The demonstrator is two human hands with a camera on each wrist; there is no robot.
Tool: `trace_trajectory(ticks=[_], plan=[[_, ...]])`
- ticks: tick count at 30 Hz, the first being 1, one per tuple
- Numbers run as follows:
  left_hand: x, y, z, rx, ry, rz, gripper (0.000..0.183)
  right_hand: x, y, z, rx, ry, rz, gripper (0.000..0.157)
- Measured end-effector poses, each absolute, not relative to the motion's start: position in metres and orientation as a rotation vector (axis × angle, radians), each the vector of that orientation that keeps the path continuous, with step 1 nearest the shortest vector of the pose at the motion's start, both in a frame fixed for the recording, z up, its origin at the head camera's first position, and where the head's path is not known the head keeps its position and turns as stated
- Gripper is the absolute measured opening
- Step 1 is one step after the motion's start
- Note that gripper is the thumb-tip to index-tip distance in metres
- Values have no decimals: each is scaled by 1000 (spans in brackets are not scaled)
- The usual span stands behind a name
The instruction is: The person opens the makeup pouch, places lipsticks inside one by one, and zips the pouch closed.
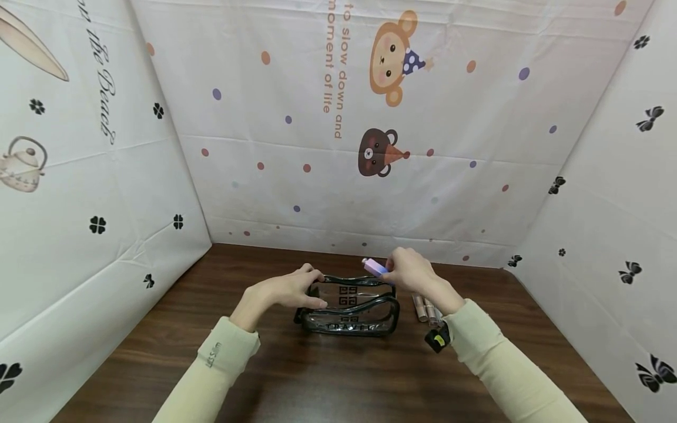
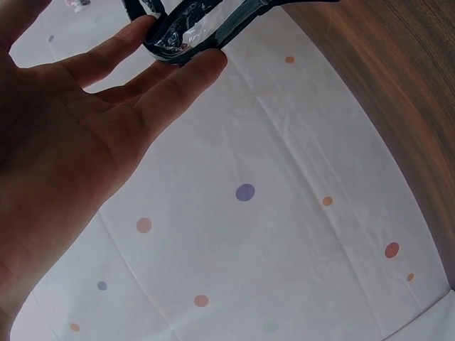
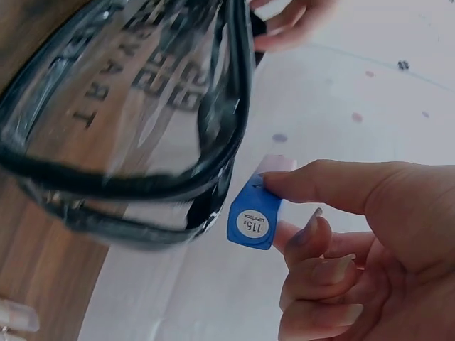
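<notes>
A clear travel pouch (image 1: 351, 326) with black trim stands on the brown table, its top parted. At its left end, my left hand (image 1: 288, 288) holds the black rim, thumb at the front and fingers at the back. The left wrist view has those fingers on the trim (image 2: 174, 53). Above the pouch's back right corner, my right hand (image 1: 415, 273) pinches a lipstick (image 1: 374, 267), pink-purple at one end. Its blue base (image 3: 249, 224) bears a round label reading "LIPSTICK" in the right wrist view, beside the pouch's edge.
Several slim tubes (image 1: 420, 306) lie on the table right of the pouch, partly hidden under my right forearm. A small black object with a yellow patch (image 1: 438, 339) is by the right sleeve. White patterned cloth (image 1: 338, 194) walls the back and both sides of the table.
</notes>
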State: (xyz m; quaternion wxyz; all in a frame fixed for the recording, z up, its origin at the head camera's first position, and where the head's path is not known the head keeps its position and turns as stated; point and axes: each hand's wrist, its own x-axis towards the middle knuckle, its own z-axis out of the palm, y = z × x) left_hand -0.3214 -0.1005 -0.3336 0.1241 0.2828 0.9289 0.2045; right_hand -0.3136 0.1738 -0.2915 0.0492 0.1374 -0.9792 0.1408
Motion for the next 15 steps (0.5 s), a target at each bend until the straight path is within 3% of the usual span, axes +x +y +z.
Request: trace_trajectory(ticks=[15], plan=[[-322,-99,-332,805,2710,596,62,-309,129,-300,618,-3024,309,12]])
